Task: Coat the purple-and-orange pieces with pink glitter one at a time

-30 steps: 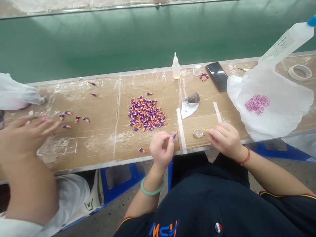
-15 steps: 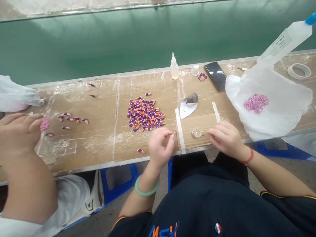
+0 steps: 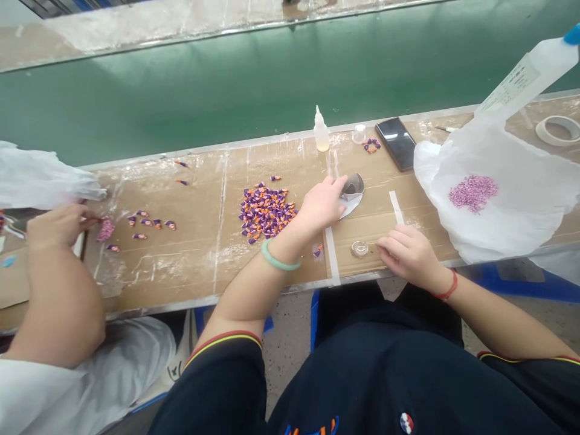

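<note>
My left hand (image 3: pixel 322 202) reaches across the table to a grey curled strip (image 3: pixel 354 186) standing on a piece of white paper (image 3: pixel 352 205). Its fingertips are at the strip's left side; whether they grip anything is hidden. Below that wrist, one purple-and-orange figure piece (image 3: pixel 318 250) lies by a white tape strip (image 3: pixel 332 257). Left of the hand is a heap of similar figure pieces (image 3: pixel 265 211), partly covered by my forearm. My right hand (image 3: pixel 405 252) is closed in a pinch on a thin stick (image 3: pixel 372 244), which points at a small clear dish (image 3: pixel 360 249).
A dropper bottle (image 3: pixel 321 133), a phone (image 3: pixel 396 143) and a ring of figure pieces (image 3: pixel 371 145) sit along the back. To the right, a white plastic bag (image 3: pixel 521 199) bears pink bits (image 3: pixel 473 193), near a tape roll (image 3: pixel 558 131). A co-worker's hand (image 3: pixel 61 226) works at far left.
My left hand has let go of the small figure piece and moved up and right to the grey strip. My right hand stays by the dish. The co-worker's hand has shifted, and the view has tilted slightly.
</note>
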A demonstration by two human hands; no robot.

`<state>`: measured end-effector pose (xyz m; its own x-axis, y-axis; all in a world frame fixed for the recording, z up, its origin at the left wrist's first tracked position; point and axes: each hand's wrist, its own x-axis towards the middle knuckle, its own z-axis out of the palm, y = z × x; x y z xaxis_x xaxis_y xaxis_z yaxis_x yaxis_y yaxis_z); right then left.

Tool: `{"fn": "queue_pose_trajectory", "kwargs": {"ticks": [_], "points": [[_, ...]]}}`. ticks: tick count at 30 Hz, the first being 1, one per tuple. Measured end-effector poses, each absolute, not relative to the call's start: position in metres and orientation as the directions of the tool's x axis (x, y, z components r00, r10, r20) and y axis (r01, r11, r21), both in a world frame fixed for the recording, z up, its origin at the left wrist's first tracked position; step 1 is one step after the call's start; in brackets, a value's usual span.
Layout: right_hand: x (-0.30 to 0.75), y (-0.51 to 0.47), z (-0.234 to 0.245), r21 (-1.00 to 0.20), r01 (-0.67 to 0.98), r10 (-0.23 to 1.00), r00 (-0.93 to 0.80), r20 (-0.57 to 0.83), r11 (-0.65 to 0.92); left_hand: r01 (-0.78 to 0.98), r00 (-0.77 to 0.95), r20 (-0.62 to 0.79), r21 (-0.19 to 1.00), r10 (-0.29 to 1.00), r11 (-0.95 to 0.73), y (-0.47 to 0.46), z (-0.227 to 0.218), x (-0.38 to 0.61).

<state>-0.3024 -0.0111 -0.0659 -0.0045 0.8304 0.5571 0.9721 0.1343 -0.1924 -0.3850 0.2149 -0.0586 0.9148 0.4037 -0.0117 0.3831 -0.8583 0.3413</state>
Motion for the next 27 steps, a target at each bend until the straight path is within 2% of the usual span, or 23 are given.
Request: {"fn": "queue_pose_trajectory", "kwargs": {"ticks": [2,4,10,12,15,18,20,27], "points": [[-0.302,-0.012,-0.066,-0.197,0.970,0.830,-0.007,0.558,0.140,0.369,0.923,-0.021,0.337,0.385,-0.866,0.217,-0.062,-0.375],[-0.302,-0.012,-0.066,-0.203,0.968,0.827,-0.006,0.562,0.145,0.353,0.922,0.009,0.387,0.387,-0.852,0.218,-0.062,-0.371],[-0.302,-0.013,-0.067,-0.213,0.967,0.822,0.006,0.570,0.141,0.257,0.913,0.055,0.692,0.404,-0.675,0.209,-0.055,-0.383],[-0.302,-0.013,-0.069,-0.203,0.970,0.816,0.009,0.578,0.134,0.229,0.937,0.001,0.753,0.349,-0.617,0.203,-0.054,-0.388],[-0.303,-0.013,-0.072,-0.186,0.974,0.807,0.007,0.591,0.128,0.227,0.971,-0.153,0.823,0.183,-0.520,0.199,-0.052,-0.391],[-0.304,-0.013,-0.074,-0.175,0.976,0.798,0.001,0.603,0.132,0.256,0.957,-0.289,0.853,-0.003,-0.454,0.201,-0.049,-0.389],[-0.305,-0.014,-0.075,-0.167,0.978,0.793,0.002,0.609,0.126,0.280,0.936,-0.344,0.853,-0.072,-0.441,0.203,-0.047,-0.388],[-0.304,-0.014,-0.076,-0.152,0.981,0.793,-0.006,0.609,0.125,0.395,0.868,-0.486,0.800,-0.102,-0.451,0.201,-0.042,-0.385]]}}
